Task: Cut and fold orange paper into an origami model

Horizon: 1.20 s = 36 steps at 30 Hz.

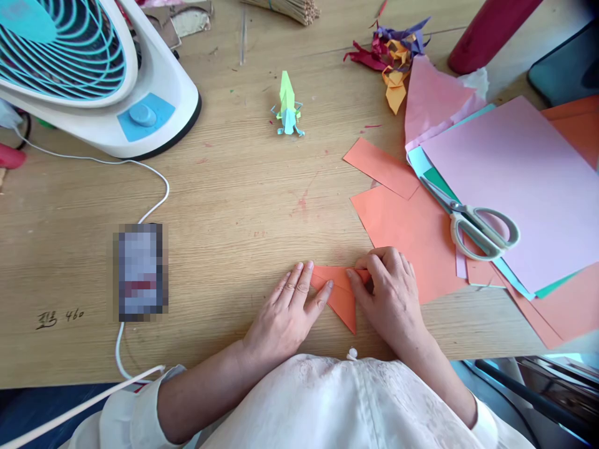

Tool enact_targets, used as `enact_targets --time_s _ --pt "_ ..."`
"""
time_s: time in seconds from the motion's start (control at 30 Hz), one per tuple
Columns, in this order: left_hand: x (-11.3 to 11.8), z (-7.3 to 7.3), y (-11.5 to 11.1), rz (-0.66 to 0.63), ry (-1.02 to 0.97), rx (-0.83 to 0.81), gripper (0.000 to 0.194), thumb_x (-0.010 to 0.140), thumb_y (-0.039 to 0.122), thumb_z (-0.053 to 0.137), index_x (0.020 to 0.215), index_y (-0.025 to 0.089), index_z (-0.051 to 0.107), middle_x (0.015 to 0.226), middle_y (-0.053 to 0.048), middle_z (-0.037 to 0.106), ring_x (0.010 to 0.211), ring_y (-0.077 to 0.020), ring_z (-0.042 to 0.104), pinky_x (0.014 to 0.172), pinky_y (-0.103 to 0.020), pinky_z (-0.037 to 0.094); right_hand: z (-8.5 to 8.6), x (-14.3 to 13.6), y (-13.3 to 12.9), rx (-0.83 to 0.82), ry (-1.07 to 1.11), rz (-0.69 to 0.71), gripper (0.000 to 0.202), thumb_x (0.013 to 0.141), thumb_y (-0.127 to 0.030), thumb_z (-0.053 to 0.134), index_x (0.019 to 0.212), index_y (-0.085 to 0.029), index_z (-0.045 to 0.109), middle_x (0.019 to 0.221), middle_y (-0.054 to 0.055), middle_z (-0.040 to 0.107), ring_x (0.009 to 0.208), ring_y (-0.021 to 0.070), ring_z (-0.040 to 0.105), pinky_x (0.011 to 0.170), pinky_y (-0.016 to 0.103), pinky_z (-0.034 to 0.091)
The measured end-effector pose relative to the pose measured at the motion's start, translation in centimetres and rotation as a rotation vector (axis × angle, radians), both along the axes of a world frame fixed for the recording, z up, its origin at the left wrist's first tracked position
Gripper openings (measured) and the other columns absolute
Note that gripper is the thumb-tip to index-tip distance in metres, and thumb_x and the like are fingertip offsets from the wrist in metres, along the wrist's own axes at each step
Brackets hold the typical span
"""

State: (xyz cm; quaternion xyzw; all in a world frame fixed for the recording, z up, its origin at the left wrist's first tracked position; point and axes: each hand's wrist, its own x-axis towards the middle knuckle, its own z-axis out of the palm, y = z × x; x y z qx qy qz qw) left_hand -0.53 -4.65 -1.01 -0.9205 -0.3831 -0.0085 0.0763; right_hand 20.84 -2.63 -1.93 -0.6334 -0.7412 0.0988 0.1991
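Note:
A small folded piece of orange paper (pixel 344 302) lies on the wooden table near its front edge, one corner pointing toward me. My left hand (pixel 285 308) rests flat over its left side, fingers extended and thumb on the paper. At the paper's upper right, my right hand (pixel 390 290) pinches the edge between thumb and curled fingers. Just beyond that hand is a larger orange sheet (pixel 416 243), with an orange strip (pixel 381 167) above it. A green and blue folded paper figure (pixel 287 106) sits farther back.
Scissors (pixel 484 231) lie on stacked coloured sheets (pixel 524 168) at the right. Folded paper figures (pixel 395 87) and a red cylinder (pixel 491 37) are behind. On the left are a fan (pixel 159 81), a blurred phone (pixel 140 271) and a white cable (pixel 166 187).

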Motion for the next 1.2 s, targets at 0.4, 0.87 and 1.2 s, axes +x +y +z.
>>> enact_targets --time_s 0.4,0.87,1.2 --pt "1.1 0.2 -0.2 0.029 -0.012 -0.022 0.05 0.096 0.023 0.05 0.145 0.023 0.043 0.142 -0.024 0.054 0.131 -0.0361 0.054 0.104 -0.044 0.046 -0.2 0.2 -0.1 -0.047 0.016 -0.004 0.013 0.094 -0.026 0.057 0.083 -0.02 0.055 0.092 0.007 0.054 0.083 0.0222 0.051 0.074 0.037 0.041" --pt "0.8 -0.8 0.6 -0.139 -0.151 -0.028 0.044 0.1 0.016 0.031 0.135 0.01 0.057 0.143 -0.014 0.056 0.134 -0.0309 0.05 0.113 -0.047 0.032 0.3 2.2 -0.8 -0.031 0.231 -0.085 0.009 0.098 -0.02 0.05 0.092 -0.021 0.057 0.096 0.007 0.055 0.086 0.0209 0.056 0.074 0.035 0.047" --pt "1.1 -0.8 0.5 -0.114 -0.119 -0.039 0.045 0.101 0.036 0.044 0.14 0.013 0.053 0.144 -0.013 0.056 0.132 -0.0306 0.052 0.112 -0.045 0.035 1.4 4.1 -1.0 -0.131 0.36 -0.034 0.01 0.098 -0.02 0.05 0.103 -0.022 0.059 0.101 0.006 0.058 0.082 0.0167 0.059 0.069 0.03 0.048"
